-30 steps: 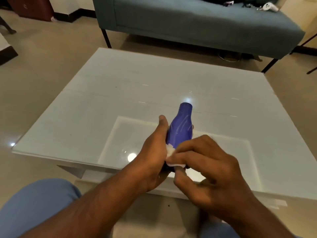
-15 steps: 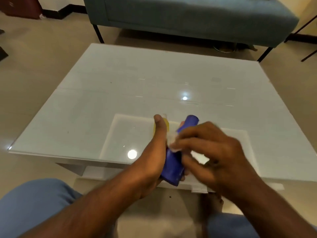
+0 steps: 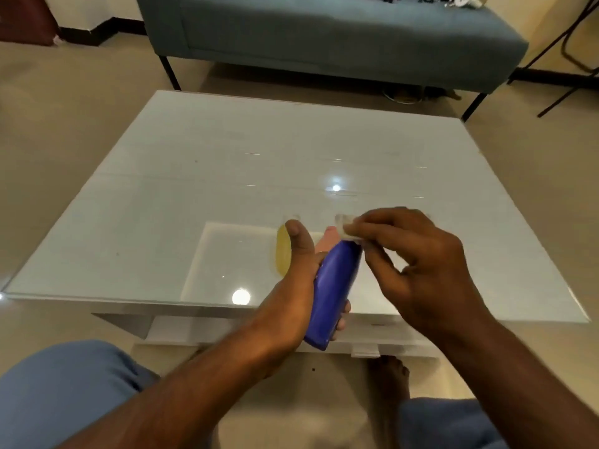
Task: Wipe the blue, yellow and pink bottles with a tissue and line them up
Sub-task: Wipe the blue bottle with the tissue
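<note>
Head view: left hand [image 3: 291, 286] grips glossy blue bottle [image 3: 330, 293] over the table [image 3: 194, 189] near edge; right hand [image 3: 411, 264] pinches tissue [image 3: 345, 228] at twelve o'clock atop it; open tabletop beyond.

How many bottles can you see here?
3. The blue bottle is gripped in the left hand. The yellow bottle and pink bottle sit on the table behind that hand, mostly hidden. Others may be hidden.

No readable text, labels or numbers anywhere.
</note>
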Tool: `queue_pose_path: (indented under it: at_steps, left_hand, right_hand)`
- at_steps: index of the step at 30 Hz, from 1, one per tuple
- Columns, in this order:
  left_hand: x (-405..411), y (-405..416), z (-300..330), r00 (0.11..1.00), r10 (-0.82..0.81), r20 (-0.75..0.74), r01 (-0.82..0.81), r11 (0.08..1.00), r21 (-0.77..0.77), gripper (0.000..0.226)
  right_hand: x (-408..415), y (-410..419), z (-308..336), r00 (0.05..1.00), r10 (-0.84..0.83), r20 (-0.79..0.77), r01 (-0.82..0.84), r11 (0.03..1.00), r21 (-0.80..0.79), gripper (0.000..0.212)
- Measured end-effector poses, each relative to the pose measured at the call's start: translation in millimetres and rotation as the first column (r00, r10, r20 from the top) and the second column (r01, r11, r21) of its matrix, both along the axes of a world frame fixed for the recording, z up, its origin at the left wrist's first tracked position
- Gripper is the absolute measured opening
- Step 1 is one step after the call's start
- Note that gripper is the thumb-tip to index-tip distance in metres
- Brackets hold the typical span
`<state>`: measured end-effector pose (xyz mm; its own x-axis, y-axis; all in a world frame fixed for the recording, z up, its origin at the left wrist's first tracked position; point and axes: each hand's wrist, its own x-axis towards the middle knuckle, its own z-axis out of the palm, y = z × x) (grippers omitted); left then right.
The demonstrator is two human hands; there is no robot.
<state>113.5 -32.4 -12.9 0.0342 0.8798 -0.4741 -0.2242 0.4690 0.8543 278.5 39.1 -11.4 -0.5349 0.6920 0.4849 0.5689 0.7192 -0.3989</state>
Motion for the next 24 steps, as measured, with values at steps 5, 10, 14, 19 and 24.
queue_pose_path:
  at_steps: [5,10,14,19,24]
  left_hand:
    - [5,-1,0,0.999,0.038,-0.021,-0.037,0.999,0.02,0.111]
    - [7,-4,3,0.999,0.017,0.036,-0.018,0.999,0.028,0.11]
    - [10,-3,-2,0.999,-0.038,0.018,0.038,0.999,0.006,0.107]
    - [-3,2,2,0.992,0.071,0.106,-0.068,0.997,-0.035,0.109]
    - [-12,1,-4,0.979,0.097,0.181,-0.091,0.995,-0.041,0.103]
  right_hand:
    - [-13,-34,-9,0.992,0.13,0.0,-0.13,0.991,-0.019,0.03]
    - [-7,-32,-9,0.986,0.166,0.015,-0.166,0.986,0.013,0.03]
    - [3,-6,-11,0.998,-0.04,0.044,0.042,0.998,-0.043,0.03]
    - [-23,-42,-12,0.974,0.224,-0.028,-0.223,0.975,0.007,0.029]
    - [-13,-23,-14,0.962,0.273,-0.004,-0.272,0.961,0.051,0.025]
